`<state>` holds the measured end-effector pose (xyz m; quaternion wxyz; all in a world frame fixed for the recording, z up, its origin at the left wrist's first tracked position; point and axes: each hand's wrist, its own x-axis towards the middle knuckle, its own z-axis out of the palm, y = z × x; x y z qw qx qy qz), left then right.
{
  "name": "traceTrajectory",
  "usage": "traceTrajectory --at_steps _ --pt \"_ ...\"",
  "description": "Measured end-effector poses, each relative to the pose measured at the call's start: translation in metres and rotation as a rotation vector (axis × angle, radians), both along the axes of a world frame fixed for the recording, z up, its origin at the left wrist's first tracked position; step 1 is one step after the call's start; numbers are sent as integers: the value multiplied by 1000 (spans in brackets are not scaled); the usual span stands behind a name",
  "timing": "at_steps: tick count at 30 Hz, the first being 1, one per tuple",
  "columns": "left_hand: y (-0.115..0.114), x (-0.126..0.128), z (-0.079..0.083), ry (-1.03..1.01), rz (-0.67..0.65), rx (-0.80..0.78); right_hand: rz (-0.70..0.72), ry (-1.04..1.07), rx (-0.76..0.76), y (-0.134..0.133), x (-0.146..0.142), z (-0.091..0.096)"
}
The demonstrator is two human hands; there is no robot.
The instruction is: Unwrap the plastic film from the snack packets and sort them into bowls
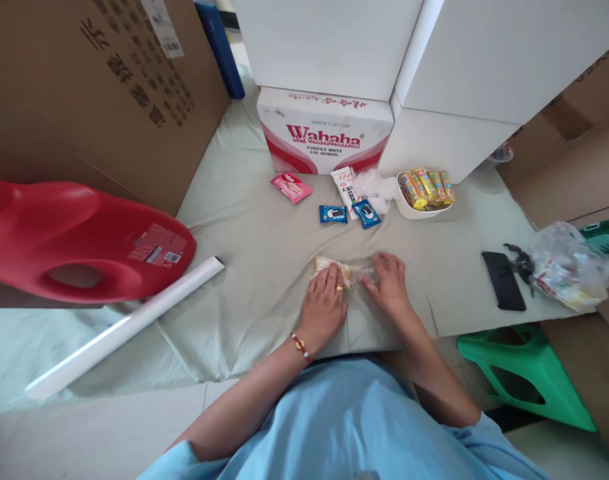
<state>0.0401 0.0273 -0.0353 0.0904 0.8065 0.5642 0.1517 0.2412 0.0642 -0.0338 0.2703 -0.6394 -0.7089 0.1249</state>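
Note:
My left hand (328, 300) lies with its fingers stretched out on top of a small pale yellow-and-white packet (320, 264), pressing on it against the cloth. Part of the packet is hidden under the fingers. Clear, crinkled plastic (365, 269) extends from the packet's right side. At its right end rests my right hand (390, 287), thumb and fingers apart and touching the plastic. Beyond the hands are two blue snack packets (333, 214), a pink packet (291, 187) and a white packet (345, 187) with dark print.
A white bowl (422, 212) holds several yellow packets. Behind stand a Wahaha carton (329, 133) and white boxes. At left are a red plastic jug (109, 247) and a white tube (129, 327). A black phone (503, 281) and plastic bag (567, 267) lie right, above a green stool (529, 380).

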Motion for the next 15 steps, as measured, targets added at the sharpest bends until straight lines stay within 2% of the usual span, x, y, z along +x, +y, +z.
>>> traceTrajectory --at_steps 2,4,8,12,15 --pt "-1 1 -4 17 9 20 39 -19 -18 -3 3 -8" --pt "-1 0 -6 25 14 28 68 46 -28 -4 8 -6" --pt "0 -2 -4 66 -19 28 69 211 -145 9 5 21" --pt "1 -2 -4 87 -78 49 135 127 -187 34 -37 43" --pt "4 -7 -9 20 -92 75 200 -10 -255 46 -79 42"
